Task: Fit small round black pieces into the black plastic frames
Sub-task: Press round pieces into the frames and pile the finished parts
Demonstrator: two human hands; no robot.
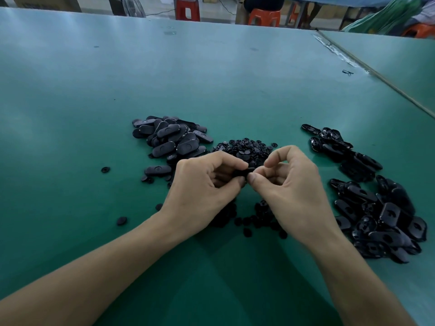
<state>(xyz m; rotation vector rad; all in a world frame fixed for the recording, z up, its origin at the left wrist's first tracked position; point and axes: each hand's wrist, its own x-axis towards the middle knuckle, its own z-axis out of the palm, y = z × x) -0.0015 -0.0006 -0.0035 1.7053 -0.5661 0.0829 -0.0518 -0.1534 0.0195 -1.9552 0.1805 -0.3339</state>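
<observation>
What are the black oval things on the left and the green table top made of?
Ovals: probably hard moulded plastic, matte black with a faint sheen; smooth, all one shape.
Table: a smooth green sheet, perhaps vinyl or rubber matting; it reflects the lights softly.
Piece pinched between left hand and right hand: seemingly the same black plastic, mostly hidden.

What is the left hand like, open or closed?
Closed. The left hand pinches a small black part, fingers curled round it.

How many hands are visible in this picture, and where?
2. The left hand and the right hand meet at the centre, over the green table, together pinching one small black part.
</observation>
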